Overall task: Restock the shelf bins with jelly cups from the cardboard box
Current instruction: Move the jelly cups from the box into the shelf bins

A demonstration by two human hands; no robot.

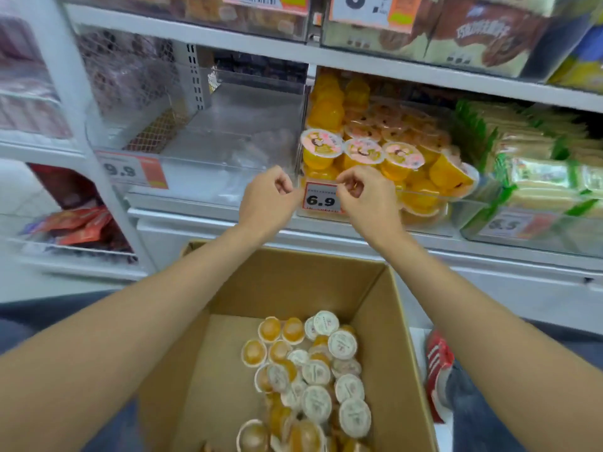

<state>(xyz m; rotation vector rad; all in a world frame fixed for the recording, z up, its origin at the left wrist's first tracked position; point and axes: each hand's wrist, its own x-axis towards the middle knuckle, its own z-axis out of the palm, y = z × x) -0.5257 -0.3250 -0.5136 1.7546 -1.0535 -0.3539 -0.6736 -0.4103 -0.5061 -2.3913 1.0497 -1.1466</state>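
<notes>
Left hand [267,198] and right hand [366,199] flanked the price tag [321,199], fingers curled on nothing, the cardboard box [400,337] below it.

An open brown cardboard box [284,282] is seen at 6 o'clock, with small orange jelly cups [315,373] heaped toward its 5 o'clock side, some lid-up, some tipped. At 1 o'clock a clear shelf bin [424,194] is piled with larger orange cups [363,151], and a second clear bin [235,125] is set just beside it at 11 o'clock.
</notes>
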